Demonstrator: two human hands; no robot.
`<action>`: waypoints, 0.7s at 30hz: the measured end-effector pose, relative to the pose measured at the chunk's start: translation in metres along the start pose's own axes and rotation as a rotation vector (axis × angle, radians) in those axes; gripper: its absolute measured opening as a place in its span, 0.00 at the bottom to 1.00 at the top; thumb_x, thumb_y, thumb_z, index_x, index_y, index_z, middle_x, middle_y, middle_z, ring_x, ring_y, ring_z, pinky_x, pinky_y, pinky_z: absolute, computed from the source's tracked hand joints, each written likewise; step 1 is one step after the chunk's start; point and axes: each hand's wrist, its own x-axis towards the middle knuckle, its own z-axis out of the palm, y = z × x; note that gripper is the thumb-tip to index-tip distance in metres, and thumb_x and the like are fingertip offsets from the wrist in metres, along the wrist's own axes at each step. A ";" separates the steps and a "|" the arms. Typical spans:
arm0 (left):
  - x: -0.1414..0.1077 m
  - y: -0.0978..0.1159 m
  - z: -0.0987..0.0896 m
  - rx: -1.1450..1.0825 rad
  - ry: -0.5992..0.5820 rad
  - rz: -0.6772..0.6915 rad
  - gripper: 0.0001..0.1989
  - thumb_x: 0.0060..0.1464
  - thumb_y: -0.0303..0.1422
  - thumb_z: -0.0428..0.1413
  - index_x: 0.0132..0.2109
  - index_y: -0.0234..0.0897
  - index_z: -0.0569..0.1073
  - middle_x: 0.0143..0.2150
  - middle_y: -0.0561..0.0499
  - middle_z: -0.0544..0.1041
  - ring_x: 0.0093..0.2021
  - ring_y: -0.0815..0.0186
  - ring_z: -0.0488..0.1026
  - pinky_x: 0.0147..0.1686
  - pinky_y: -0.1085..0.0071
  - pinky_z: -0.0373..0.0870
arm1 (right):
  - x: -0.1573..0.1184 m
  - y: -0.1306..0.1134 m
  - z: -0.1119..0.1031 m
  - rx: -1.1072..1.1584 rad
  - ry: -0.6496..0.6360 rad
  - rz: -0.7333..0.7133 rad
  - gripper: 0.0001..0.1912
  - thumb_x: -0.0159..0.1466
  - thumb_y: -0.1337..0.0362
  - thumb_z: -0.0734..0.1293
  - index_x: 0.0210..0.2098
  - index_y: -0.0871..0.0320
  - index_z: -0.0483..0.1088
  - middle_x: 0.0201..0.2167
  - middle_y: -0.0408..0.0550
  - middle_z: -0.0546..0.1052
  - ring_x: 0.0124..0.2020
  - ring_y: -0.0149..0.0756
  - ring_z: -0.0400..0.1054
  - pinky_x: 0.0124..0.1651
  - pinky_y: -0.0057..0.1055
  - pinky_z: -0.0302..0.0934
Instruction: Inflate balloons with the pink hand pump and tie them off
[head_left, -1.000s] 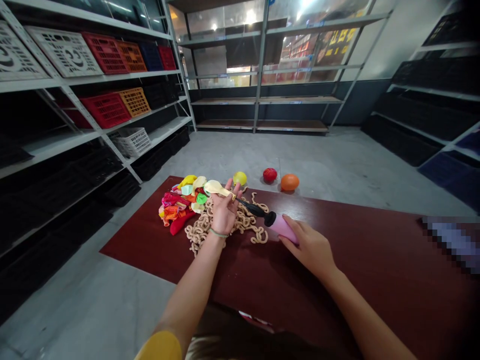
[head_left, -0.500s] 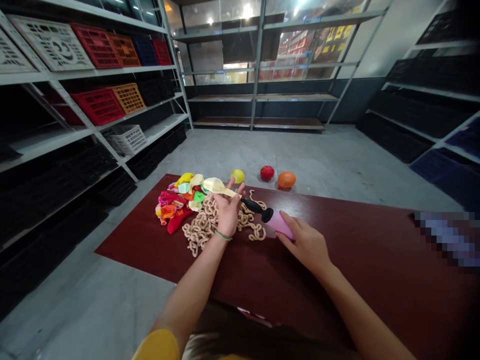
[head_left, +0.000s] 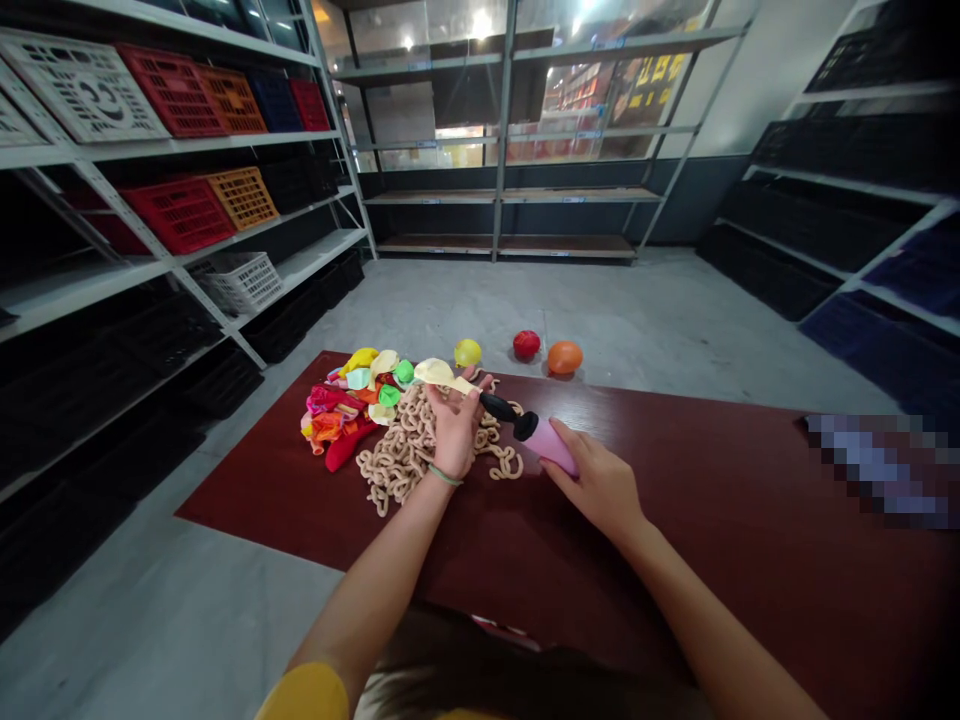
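Observation:
A cream balloon (head_left: 433, 371), limp or only slightly filled, has its neck over the black nozzle end of a hand balloon pump (head_left: 553, 448). My left hand (head_left: 455, 437) pinches the balloon's neck at the nozzle, its other fingers loosely spread. Around the pump's pink barrel my right hand (head_left: 600, 478) is closed. Beneath and beside my left hand lies a heap of beige, chain-like loops (head_left: 401, 445). Left of that heap is a pile of uninflated balloons (head_left: 341, 400) in several colours.
The dark red table (head_left: 262, 490) carries these things, with a blurred, pixelated item (head_left: 877, 465) at its right. Beyond the far edge, a yellow balloon (head_left: 467, 352), a red balloon (head_left: 526, 345) and an orange balloon (head_left: 565, 358) rest on the floor. Shelves with crates (head_left: 180, 215) stand left.
The whole view has shifted slightly, so the table and shelves appear further left. The pump's barrel is a little closer to my left hand. Both hands keep their hold.

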 end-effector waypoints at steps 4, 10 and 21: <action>0.002 -0.006 -0.005 -0.030 0.039 -0.002 0.30 0.54 0.28 0.62 0.55 0.53 0.54 0.62 0.49 0.69 0.56 0.61 0.73 0.54 0.61 0.70 | 0.000 -0.001 0.000 0.012 0.044 0.011 0.28 0.67 0.52 0.61 0.64 0.51 0.58 0.49 0.50 0.76 0.44 0.43 0.73 0.43 0.36 0.67; -0.002 -0.019 -0.012 0.058 0.035 -0.026 0.17 0.53 0.36 0.63 0.40 0.41 0.61 0.44 0.51 0.78 0.45 0.61 0.79 0.49 0.62 0.72 | 0.000 0.000 0.000 0.024 0.082 0.014 0.28 0.67 0.53 0.61 0.64 0.51 0.57 0.50 0.50 0.76 0.46 0.43 0.73 0.43 0.36 0.67; -0.005 -0.016 -0.006 0.096 0.008 -0.003 0.15 0.60 0.45 0.53 0.43 0.37 0.72 0.38 0.46 0.78 0.46 0.58 0.77 0.50 0.60 0.71 | 0.000 -0.004 0.010 0.040 -0.030 -0.033 0.29 0.67 0.51 0.60 0.64 0.53 0.57 0.49 0.52 0.75 0.44 0.44 0.72 0.43 0.38 0.66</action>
